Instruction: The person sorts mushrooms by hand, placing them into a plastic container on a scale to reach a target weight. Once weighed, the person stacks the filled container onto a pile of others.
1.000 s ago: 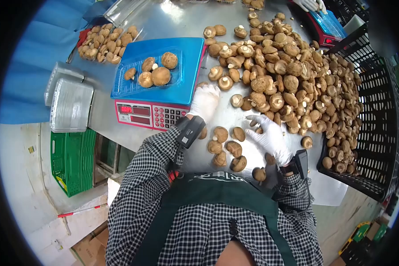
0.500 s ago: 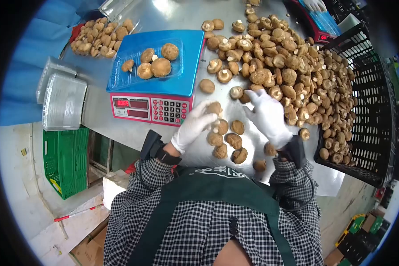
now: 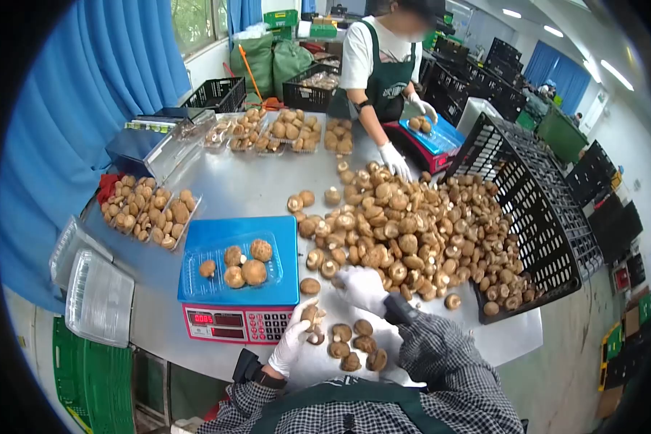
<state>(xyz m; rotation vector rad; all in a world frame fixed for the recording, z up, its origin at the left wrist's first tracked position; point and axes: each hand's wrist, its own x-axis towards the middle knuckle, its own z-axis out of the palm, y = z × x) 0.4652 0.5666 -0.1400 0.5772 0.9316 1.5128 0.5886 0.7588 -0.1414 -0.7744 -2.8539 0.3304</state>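
The gloved fingers of the left hand are closed round one mushroom, cap up, just off the near right corner of the scale. Half a second ago the same hand gripped a mushroom beside the keypad, so the hold has not changed. The clear tray on the scale carries four mushrooms, as before, so the held one has not been added.

The right hand, spread wide over the heap a moment ago, now lies at the heap's near edge with its back to the camera. Its fingers point away and down, and I cannot tell whether they are spread or gripping anything. A small loose group of mushrooms lies between the two wrists.

The biggest change is the view: the head has lifted, bringing in the tilted black crate on the right, filled trays far across the table, and a co-worker there with a gloved hand at the heap's far edge.

The scale's red digits are too small to read, the right sleeve covers part of the loose group, and the lens rim cuts off everything at the near left.
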